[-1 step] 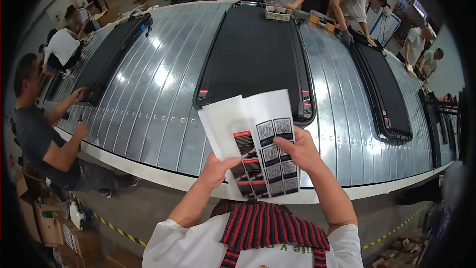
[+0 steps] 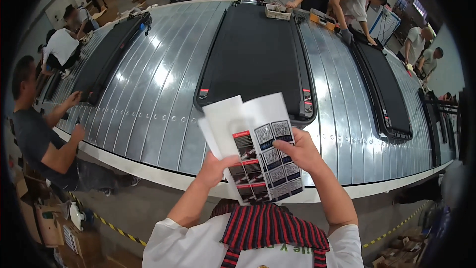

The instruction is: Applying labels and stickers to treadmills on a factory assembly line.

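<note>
Both my hands hold sheets of stickers in front of my chest. My left hand (image 2: 214,170) pinches the left edge of a white sheet with red-and-black labels (image 2: 243,146), its thumb on the front. More white paper shows behind that sheet. My right hand (image 2: 300,150) grips a sheet of square coded labels (image 2: 280,171), thumb on the front and fingers behind it. The two sheets overlap along the middle. Just beyond them lies a long black treadmill-like deck (image 2: 253,55) with red-and-black labels on its near corners; the papers hide part of its near end.
The decks lie on a slatted metal conveyor (image 2: 158,79). Another black deck (image 2: 106,57) is on the left, one more (image 2: 382,87) on the right. A parts tray (image 2: 277,12) rests at the middle deck's far end. Co-workers stand along the far side; one person (image 2: 42,124) works at my left.
The coded-label sheet in my right hand has dipped and tilted slightly. White paper at the left has fanned out a little. Both hands keep their hold.
</note>
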A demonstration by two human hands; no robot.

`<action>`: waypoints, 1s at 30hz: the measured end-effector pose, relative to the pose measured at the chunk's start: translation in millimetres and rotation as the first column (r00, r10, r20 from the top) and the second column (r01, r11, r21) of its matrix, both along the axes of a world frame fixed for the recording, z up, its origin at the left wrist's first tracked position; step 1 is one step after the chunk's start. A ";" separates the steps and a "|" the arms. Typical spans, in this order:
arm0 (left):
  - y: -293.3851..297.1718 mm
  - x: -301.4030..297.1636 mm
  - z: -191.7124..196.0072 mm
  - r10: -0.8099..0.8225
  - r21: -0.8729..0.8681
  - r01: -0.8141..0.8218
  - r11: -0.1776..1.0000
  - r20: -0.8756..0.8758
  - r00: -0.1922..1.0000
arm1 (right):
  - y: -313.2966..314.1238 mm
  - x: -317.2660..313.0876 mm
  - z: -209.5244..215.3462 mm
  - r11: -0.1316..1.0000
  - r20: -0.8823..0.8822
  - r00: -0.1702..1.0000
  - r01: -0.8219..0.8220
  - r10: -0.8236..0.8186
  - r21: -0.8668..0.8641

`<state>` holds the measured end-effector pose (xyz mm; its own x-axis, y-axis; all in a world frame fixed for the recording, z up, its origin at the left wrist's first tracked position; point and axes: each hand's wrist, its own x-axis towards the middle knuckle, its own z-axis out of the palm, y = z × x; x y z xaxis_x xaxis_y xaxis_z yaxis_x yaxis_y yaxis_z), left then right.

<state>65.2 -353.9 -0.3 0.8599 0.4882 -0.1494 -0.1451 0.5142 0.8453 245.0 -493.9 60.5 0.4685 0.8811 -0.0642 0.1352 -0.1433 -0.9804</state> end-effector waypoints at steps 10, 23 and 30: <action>8.1 -22.4 5.4 -0.107 -0.135 0.143 0.980 0.243 0.964 | 5.9 -49.9 0.4 0.934 0.737 0.579 0.279 -0.348 0.221; -46.9 -38.6 26.7 -0.216 -0.114 0.246 0.963 0.227 0.950 | -50.7 -96.0 -8.7 0.894 0.308 0.910 0.126 -0.277 0.431; -33.7 -65.5 23.5 -0.259 -0.110 0.287 0.952 0.215 0.942 | -38.5 -116.7 -23.2 0.896 0.231 0.939 0.139 -0.255 0.422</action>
<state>-0.3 -387.6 23.2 0.9761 0.2168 -0.0140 -0.1376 0.6666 0.7326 128.3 -532.4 37.3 0.5830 0.6932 0.4239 0.4151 0.1943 -0.8888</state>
